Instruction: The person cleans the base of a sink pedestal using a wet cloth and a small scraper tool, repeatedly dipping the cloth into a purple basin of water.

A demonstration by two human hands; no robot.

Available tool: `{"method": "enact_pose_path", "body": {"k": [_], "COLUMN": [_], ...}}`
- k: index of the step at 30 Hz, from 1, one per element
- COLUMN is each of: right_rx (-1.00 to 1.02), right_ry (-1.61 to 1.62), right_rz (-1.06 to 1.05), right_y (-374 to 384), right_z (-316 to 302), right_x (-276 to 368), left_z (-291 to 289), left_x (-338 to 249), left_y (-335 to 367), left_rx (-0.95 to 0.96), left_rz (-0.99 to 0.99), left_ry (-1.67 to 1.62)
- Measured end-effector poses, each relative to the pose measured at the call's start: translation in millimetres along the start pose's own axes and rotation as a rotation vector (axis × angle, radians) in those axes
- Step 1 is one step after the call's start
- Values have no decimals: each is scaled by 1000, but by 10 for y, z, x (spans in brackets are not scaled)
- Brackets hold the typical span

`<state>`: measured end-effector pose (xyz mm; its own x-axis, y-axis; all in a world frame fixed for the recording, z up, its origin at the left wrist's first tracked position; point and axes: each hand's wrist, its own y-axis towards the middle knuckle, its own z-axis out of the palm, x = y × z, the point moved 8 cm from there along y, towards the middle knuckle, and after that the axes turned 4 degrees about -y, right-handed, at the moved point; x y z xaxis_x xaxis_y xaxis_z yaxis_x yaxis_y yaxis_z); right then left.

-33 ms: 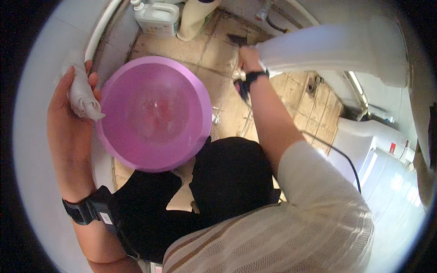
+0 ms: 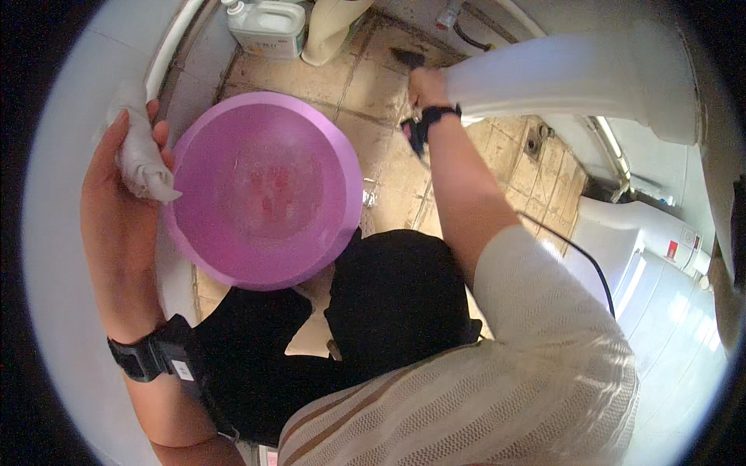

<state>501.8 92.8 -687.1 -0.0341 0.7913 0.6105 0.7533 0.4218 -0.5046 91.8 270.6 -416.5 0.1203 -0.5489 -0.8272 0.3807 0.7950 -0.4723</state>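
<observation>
- Over at far left, L hand (image 2: 109, 172) has a white roll (image 2: 146, 167) wrapped in its grip, thumb one side, fingers t'other; roll's right beside the L rim of the pink-purple basin (image 2: 206, 221), height above it hard to tell.
- Roll = cloth or paper, can't tell which. Looks light & soft, prob. floppy at that loose lower end poking twd the basin. If wet, could go slippery, or tear if paper.
- Best hold: round the middle, gentle squeeze. Pinch just the loose end & it'd prob. unroll.
- Basin's on the tiled floor (image 2: 303, 81): looks like stiff, light plastic, but w/ what seems shallow water inside it'd prob. slosh. Both sides of the rim = sensible hold. Reddish patches at bottom: print or smth loose, can't tell.
- L forearm rises near-vertical from the lower edge, black wrist strap (image 2: 140, 359) on, palm facing basin & camera.
- R arm's stretched fwd past the basin, R hand (image 2: 429, 87) up by the white pedestal (image 2: 559, 78). Fingers look curled; can't tell if they're holding anything, though a dark bit (image 2: 406, 56) shows just beyond 'em.
</observation>
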Motion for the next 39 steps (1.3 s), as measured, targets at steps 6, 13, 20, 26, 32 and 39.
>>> {"method": "enact_pose_path", "body": {"k": [6, 13, 20, 26, 32, 39], "right_rx": [-68, -4, 53, -264, 97, -83], "right_ry": [-215, 202, 26, -329, -579, -6], "right_rz": [-35, 136, 46, -433, -267, -128], "right_y": [-540, -272, -453, 107, -185, -323], "right_z": [168, 39, 105, 115, 155, 146], "right_x": [-180, -191, 235, -439, 231, 31], "left_z": [15, 83, -72, 217, 66, -105], "left_x": [-15, 129, 67, 11, 121, 34], "left_y": [-7, 9, -68, -41, -138, -109], "left_rx": [32, 46, -1, 42, 39, -72], "left_rz": [-38, -58, -75, 29, -29, 10], "left_ry": [-48, -55, -68, -45, -50, -7]}}
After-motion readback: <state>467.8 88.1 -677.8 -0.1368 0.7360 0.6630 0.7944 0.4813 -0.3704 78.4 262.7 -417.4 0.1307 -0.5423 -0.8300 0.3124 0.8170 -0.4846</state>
